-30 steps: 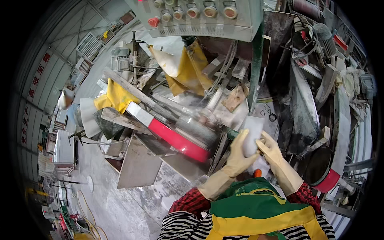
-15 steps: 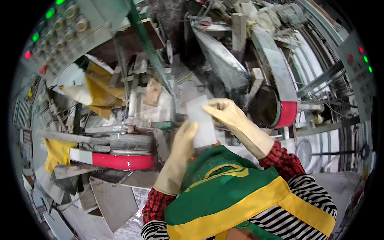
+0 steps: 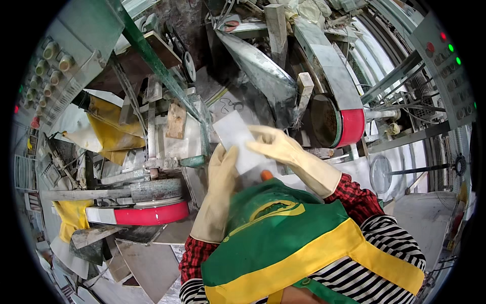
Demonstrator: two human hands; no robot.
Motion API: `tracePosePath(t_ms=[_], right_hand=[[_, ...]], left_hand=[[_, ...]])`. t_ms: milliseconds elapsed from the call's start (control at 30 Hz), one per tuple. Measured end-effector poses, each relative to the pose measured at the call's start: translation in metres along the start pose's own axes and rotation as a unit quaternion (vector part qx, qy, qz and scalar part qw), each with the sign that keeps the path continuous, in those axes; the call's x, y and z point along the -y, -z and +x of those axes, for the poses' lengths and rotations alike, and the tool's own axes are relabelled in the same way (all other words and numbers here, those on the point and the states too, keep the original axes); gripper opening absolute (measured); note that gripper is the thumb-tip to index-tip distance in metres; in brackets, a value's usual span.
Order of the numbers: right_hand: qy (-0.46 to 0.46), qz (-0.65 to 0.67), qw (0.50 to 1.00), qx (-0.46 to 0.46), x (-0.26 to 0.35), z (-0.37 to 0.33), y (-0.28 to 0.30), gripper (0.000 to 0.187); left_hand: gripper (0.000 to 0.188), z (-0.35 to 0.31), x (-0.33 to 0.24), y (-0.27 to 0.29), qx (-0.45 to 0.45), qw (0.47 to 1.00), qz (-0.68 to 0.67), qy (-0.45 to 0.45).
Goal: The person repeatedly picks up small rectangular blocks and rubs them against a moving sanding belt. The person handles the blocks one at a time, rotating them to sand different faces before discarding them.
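Note:
A thin, white rectangular plate (image 3: 232,126) is held tilted in front of my green and yellow apron (image 3: 283,223). Its exact material I cannot tell. My left hand (image 3: 221,169), in a cream rubber glove, grips the plate's lower left edge with the thumb on its face. On the opposite edge, my gloved right hand (image 3: 276,144) has its thumb and bent fingers against the plate. Part of the plate's right side is hidden behind those fingers. Just below the plate shows a small orange piece (image 3: 267,175).
A machine arm with a red end guard (image 3: 157,214) and a grey wheel (image 3: 157,190) stands at left; another red-ended guard (image 3: 350,126) is at right. Control panels (image 3: 55,71) flank both sides. A green post (image 3: 167,76) rises ahead. Flat boards (image 3: 149,266) lie lower left.
The plate has tilted, its top swinging left. My left hand has shifted slightly left, and my right fingers have moved down along the plate's right edge. The view has turned a little.

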State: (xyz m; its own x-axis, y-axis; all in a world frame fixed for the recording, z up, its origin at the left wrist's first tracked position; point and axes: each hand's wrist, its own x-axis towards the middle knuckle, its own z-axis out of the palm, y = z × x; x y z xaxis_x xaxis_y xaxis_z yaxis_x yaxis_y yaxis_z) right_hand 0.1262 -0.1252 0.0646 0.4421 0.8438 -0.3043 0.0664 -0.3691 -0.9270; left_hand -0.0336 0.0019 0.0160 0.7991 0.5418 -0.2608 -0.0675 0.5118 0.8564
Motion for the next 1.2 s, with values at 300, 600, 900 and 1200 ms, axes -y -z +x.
tracePosePath(t_ms=[300, 600, 900, 1200], right_hand=[[0.006, 0.239, 0.968, 0.078, -0.031, -0.016, 0.006, 0.068], [-0.018, 0.143, 0.988, -0.055, -0.028, -0.010, 0.026, 0.070], [0.004, 0.173, 0.966, -0.194, -0.002, 0.014, 0.042, 0.055], [-0.016, 0.135, 0.981, -0.141, -0.021, -0.008, 0.026, 0.065]], left_hand=[[0.063, 0.004, -0.011, -0.012, 0.094, 0.995, 0.012, 0.010], [0.064, 0.010, -0.004, -0.012, 0.169, 0.979, -0.077, 0.085], [0.059, 0.001, -0.019, -0.036, 0.224, 0.956, -0.119, 0.145], [0.052, 0.019, -0.014, -0.030, 0.191, 0.966, -0.126, 0.118]])
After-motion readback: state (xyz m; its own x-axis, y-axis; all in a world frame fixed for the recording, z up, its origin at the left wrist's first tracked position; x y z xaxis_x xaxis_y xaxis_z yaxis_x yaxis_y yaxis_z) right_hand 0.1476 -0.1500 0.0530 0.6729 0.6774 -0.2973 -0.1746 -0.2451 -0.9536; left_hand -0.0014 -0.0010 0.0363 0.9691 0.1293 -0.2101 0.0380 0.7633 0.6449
